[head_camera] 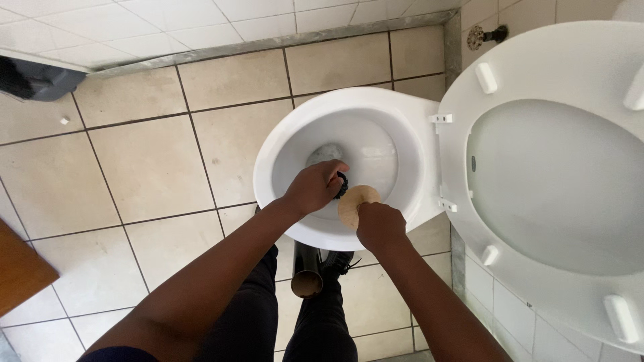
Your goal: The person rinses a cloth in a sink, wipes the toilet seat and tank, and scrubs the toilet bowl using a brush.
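Observation:
I stand over a white toilet bowl [282, 134] whose seat and lid [557, 174] are raised to the right. My left hand [314, 189] reaches over the front of the bowl, closed on a small black object [343, 185] that is mostly hidden by the fingers. My right hand [380, 228] is beside it at the near rim, gripping a round tan disc [354, 201] held over the bowl. The disc and the black object are close together; I cannot tell whether they are joined. Water sits at the bowl's bottom [325, 154].
A black cylindrical holder [307, 273] with a tan opening stands on the beige tiled floor [147, 167] between my legs. A dark bin [33, 77] sits at the far left wall, a brown wooden edge [20, 268] at the left, and a water valve [484, 35] by the wall.

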